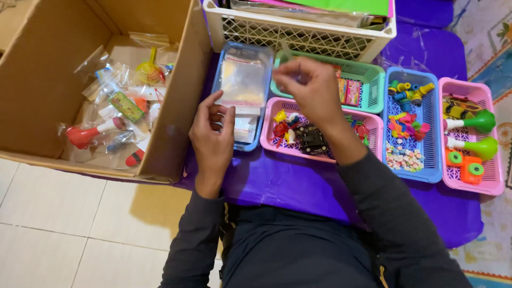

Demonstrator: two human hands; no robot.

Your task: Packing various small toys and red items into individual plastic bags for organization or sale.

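Currently: left hand (212,133) at frame centre-left, fingers curled, fingertips at the right edge of the clear bags (241,85) in the blue tray (216,85); cannot tell if gripping a bag or just touching. Right hand (312,88) at upper centre, thumb and fingertips pinched together above the green basket (373,80); pinched item too small and blurred to identify.

Layout on purple surface (298,186):
- Blue tray with bags, left of centre, just right of the cardboard box (181,106).
- Pink basket (325,154) at centre, under right forearm, holding small mixed toys incl. a black piece (311,140).
- Green basket behind the pink one, small packets (349,92) inside.
- Blue basket (434,133) right of centre: small colourful bits.
- Second pink basket (493,138) at far right: green-ended toys (480,121), an orange toy (465,166).
- White crate (298,34) along top edge, behind all baskets.

Cardboard box at upper left, open, holding bagged toys: red-and-white one (90,133) lower left, yellow one (150,72) near top.

Tiled floor (53,213) at lower left.
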